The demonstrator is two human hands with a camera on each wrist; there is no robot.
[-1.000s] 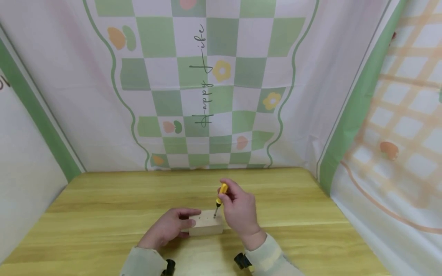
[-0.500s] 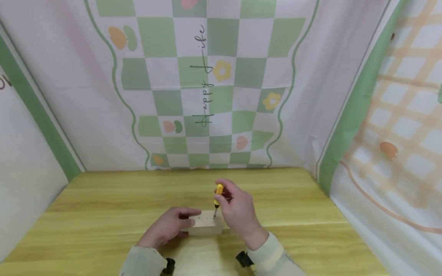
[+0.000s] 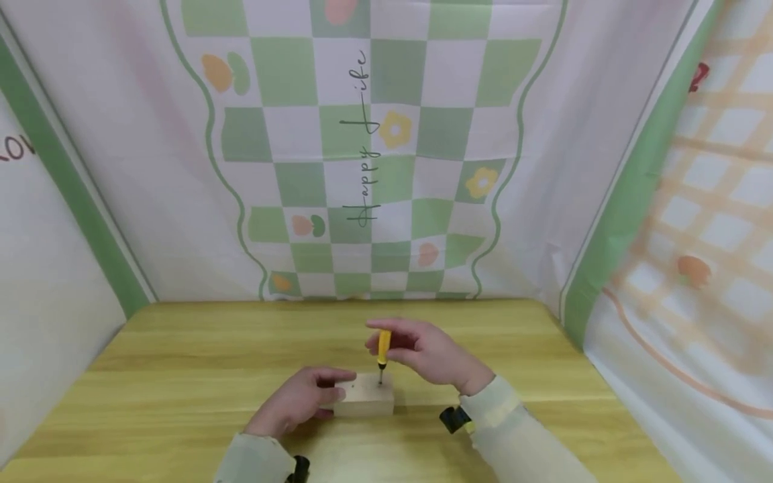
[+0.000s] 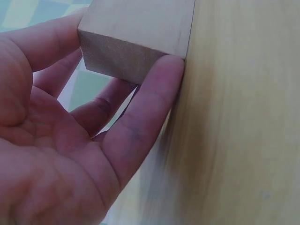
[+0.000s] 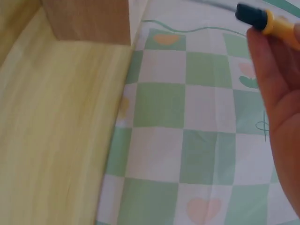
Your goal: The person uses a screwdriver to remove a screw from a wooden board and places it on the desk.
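Observation:
A pale wooden block [image 3: 364, 407] lies on the table, with a few small dark holes or screw heads in its top face. My left hand [image 3: 300, 401] grips its left end; in the left wrist view the thumb and fingers of that hand [image 4: 70, 140] press on the block's edges [image 4: 136, 28]. My right hand [image 3: 437, 354] holds a yellow-handled screwdriver [image 3: 383, 347] between thumb and fingers, nearly upright. Its metal tip meets the block's top near the right end. The right wrist view catches the screwdriver's black collar [image 5: 252, 16] and part of its shaft; the tip is out of frame there.
The wood-grain table [image 3: 199, 376] extends around both hands. Behind it hangs a green-and-white checked cloth [image 3: 350, 174], with an orange-checked cloth [image 3: 712, 221] at the right. A black wrist device [image 3: 454, 419] sits by the right cuff.
My right hand has turned at the wrist, its forearm swinging out to the right, and the screwdriver stands more upright. My left hand keeps its hold on the block. The head view has shifted slightly.

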